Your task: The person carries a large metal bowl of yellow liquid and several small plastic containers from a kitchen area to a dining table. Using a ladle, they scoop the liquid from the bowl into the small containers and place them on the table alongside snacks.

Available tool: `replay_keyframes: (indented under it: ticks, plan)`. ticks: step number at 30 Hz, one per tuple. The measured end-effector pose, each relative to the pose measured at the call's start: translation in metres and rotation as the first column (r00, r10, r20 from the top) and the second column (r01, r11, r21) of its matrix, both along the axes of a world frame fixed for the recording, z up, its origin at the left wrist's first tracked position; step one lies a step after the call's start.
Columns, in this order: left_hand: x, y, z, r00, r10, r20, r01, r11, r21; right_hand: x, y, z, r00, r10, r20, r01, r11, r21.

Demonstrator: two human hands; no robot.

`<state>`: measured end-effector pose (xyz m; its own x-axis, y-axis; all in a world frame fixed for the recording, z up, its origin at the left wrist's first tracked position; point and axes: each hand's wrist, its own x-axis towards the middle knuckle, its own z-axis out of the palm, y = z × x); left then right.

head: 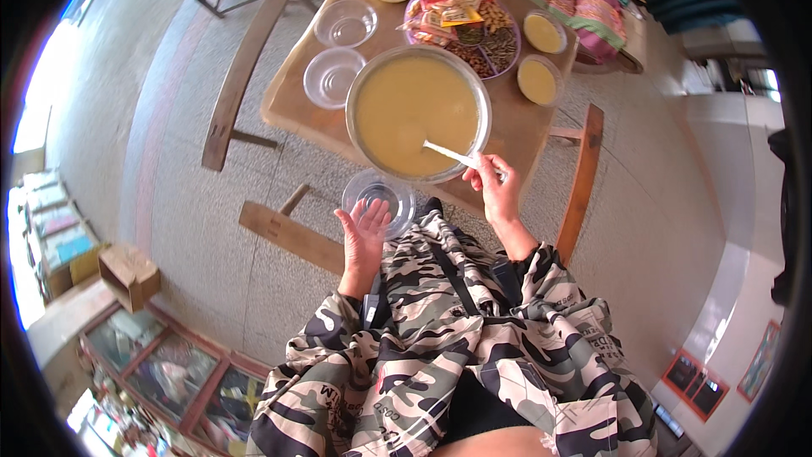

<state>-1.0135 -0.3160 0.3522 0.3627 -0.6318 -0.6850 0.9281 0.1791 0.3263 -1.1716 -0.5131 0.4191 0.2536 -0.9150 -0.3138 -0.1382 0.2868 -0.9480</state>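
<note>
In the head view, my right hand (496, 187) grips the handle of a white ladle (450, 152). The ladle's far end is sunk in a cloudy yellow liquid (412, 108), so its head is hidden. That liquid fills a wide round metal basin (483, 130) at the table's near side. My left hand (365, 235) is palm up, fingers spread, beneath a clear plastic bowl (403, 200). Its fingers show through the transparent plastic. The bowl looks empty and is held just off the table's near edge, below and left of the basin.
Two empty clear bowls (334, 78) stand left of the basin on the brown-covered table (507, 146). Several bowls of yellow liquid (539, 80) sit around a purple divided snack tray (517, 51). Wooden benches (254, 70) flank the table; another bench (292, 238) is near my left arm.
</note>
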Motion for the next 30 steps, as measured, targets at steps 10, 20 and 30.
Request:
replay_keyframes:
  ticks: [10, 20, 30]
  plan:
    - [-0.047, -0.013, 0.003, 0.957, 0.289, 0.019, -0.288, 0.957, -0.045, -0.009, -0.037, 0.002, 0.968, 0.161, 0.194, -0.181, 0.979, 0.091]
    - [-0.049, -0.012, -0.001, 0.95, 0.311, 0.021, -0.309, 0.949, -0.067, -0.014, -0.049, 0.004, 0.953, 0.249, 0.171, -0.256, 0.967, 0.016]
    - [-0.051, -0.019, -0.01, 0.948, 0.312, 0.058, -0.309, 0.949, -0.059, -0.017, -0.061, 0.006, 0.943, 0.29, 0.161, -0.292, 0.956, -0.008]
